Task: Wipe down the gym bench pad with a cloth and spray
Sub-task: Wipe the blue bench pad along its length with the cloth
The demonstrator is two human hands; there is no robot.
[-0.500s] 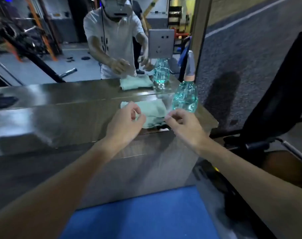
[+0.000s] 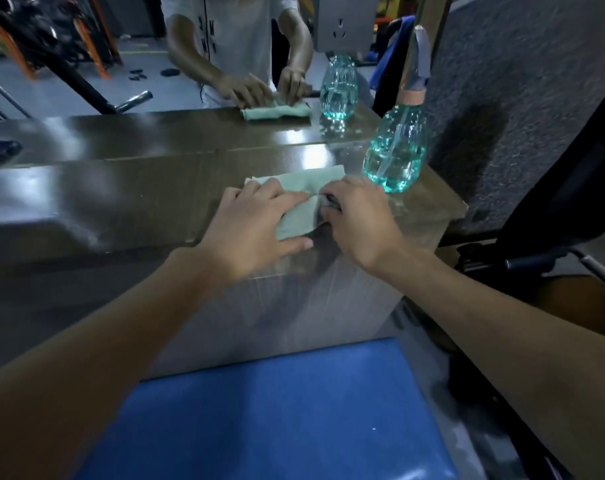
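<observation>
Pale green folded cloth on the glossy dark desk, long axis running near-left to far-right, beside the clear teal spray bottle. Left hand presses it with fingers spread flat; right hand pinches a fold. Earlier, both hands hovered just short of it.

Green cloth — beside teal spray bottle

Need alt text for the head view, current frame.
A green cloth lies on a glossy dark ledge before a mirror; the left hand rests flat on it and the right hand pinches it. A spray bottle of blue liquid stands just right of the cloth, and a blue pad fills the foreground.
</observation>
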